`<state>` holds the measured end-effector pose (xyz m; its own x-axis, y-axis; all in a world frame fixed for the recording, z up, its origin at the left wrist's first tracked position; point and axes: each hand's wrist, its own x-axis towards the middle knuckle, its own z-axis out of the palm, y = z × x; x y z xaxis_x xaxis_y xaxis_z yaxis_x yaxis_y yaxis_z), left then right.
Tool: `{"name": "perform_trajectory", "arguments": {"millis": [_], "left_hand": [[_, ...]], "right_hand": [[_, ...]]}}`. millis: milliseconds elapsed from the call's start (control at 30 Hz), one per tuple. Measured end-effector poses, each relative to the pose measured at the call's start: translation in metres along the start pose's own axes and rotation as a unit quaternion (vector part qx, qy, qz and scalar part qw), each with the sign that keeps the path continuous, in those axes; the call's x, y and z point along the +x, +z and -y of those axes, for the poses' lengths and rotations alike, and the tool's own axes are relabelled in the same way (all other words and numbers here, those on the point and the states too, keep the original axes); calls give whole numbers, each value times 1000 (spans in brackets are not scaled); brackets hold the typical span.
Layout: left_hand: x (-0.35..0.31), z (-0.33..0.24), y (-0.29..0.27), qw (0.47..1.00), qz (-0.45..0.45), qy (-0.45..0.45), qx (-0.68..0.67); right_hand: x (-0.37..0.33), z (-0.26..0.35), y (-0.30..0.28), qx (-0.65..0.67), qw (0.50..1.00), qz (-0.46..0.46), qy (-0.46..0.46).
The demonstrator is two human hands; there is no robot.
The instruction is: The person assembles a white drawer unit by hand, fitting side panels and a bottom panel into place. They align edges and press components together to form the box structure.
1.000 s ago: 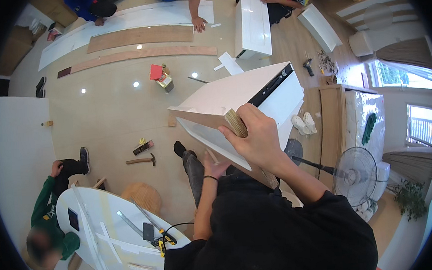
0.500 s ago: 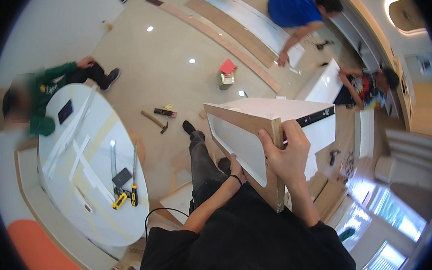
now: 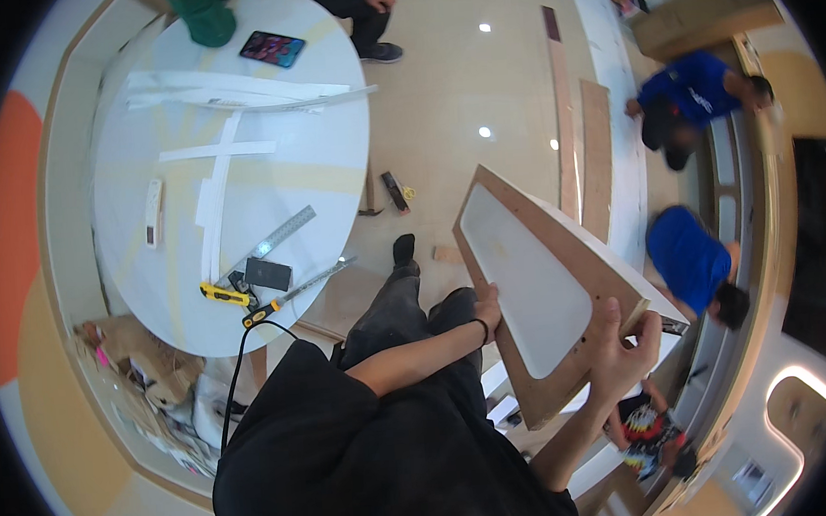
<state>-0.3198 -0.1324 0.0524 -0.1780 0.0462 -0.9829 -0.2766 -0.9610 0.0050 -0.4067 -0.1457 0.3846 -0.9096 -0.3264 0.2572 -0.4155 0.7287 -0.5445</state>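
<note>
I hold a drawer-like box (image 3: 576,265) in front of me, tilted. Its wooden front frames a white recessed panel (image 3: 527,270), and white sides run back behind it. My left hand (image 3: 488,314) is closed on the frame's left edge, low down; the fingers behind it are hidden. At the right end, my right hand (image 3: 621,351) grips the corner, thumb against the wooden face. A dark metal strip (image 3: 672,323) shows beside that corner. My legs and one dark-socked foot (image 3: 404,249) are below the box's left side.
Left of me stands a round white table (image 3: 333,187) with a phone (image 3: 273,49), white strips (image 3: 223,175), a steel ruler (image 3: 284,236), a yellow cutter (image 3: 224,294) and a saw-like tool (image 3: 288,299). Long boards (image 3: 597,152) lie on the floor ahead. Several people work on the right.
My view has swung left, so the table fills more of it. The box has turned to show more of its wooden front. Both hands keep their hold.
</note>
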Motion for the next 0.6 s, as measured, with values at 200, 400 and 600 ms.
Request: {"name": "perform_trajectory", "arguments": {"millis": [200,400,600], "left_hand": [[53,-66,85,998,25,34,-50],[149,-109,146,990,71,50,-113],[217,-168,161,986,151,19,-70]], "right_hand": [[105,-18,49,-45,996,37,-71],[201,-80,134,72,991,96,-65],[284,-142,226,18,987,148,-56]]}}
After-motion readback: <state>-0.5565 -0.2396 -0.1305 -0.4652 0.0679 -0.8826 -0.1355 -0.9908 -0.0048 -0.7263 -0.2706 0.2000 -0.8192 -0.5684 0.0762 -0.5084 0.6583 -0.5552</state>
